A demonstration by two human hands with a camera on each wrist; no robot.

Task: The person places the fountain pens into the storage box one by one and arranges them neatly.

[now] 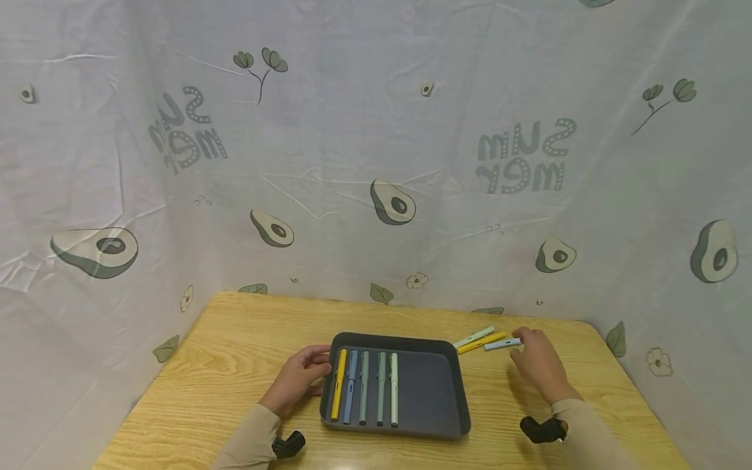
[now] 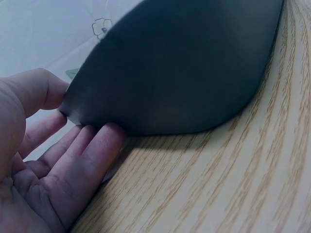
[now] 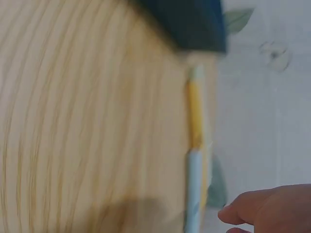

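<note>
A dark grey tray (image 1: 431, 391) lies on the table, holding a row of pens side by side: a yellow pen (image 1: 339, 385), a blue pen (image 1: 350, 388), two grey-green pens (image 1: 381, 390) and a pale mint pen (image 1: 394, 390). My left hand (image 1: 301, 378) grips the tray's left edge, thumb at the rim in the left wrist view. On the right, my right hand (image 1: 540, 362) is at the far end of a light blue pen (image 1: 501, 344), thumb and index finger spread around that end. Beside it lie another yellow pen (image 1: 482, 343) and a light green pen (image 1: 474, 336).
The wooden table (image 1: 252, 326) backs onto a white curtain (image 1: 329, 143) printed with avocados, which also hangs along both sides. The loose pens lie just beyond the tray's upper right corner. Black wrist devices (image 1: 289, 445) sit on both forearms.
</note>
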